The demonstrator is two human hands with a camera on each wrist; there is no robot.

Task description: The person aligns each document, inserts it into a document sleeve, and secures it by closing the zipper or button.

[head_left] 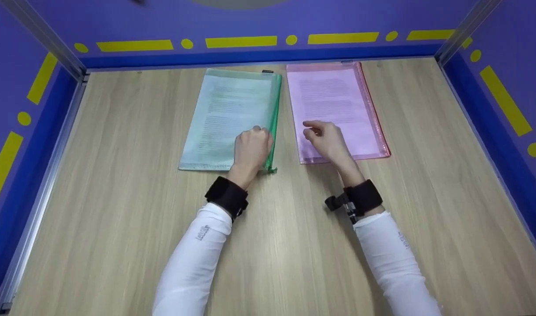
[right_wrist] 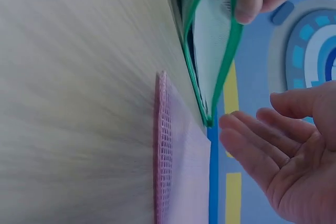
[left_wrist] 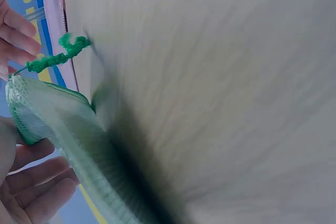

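Note:
A green mesh zip pouch [head_left: 232,114] with a printed sheet inside lies at the centre back of the table. My left hand [head_left: 252,147] pinches its green zip edge near the front right corner. In the right wrist view that edge [right_wrist: 231,56] is lifted, so the pouch's mouth gapes. A knotted green cord [left_wrist: 60,57] hangs from the corner. My right hand [head_left: 327,138] hovers over the left part of a pink zip pouch [head_left: 338,101]; in its wrist view the fingers [right_wrist: 257,145] are loosely bent, holding nothing.
Blue-purple walls with yellow marks [head_left: 241,42] enclose the wooden table [head_left: 131,184] at the back and sides. The pink pouch, also holding a printed sheet, lies right of the green one, a narrow gap between them. Metal strips [head_left: 52,175] line the table's left edge.

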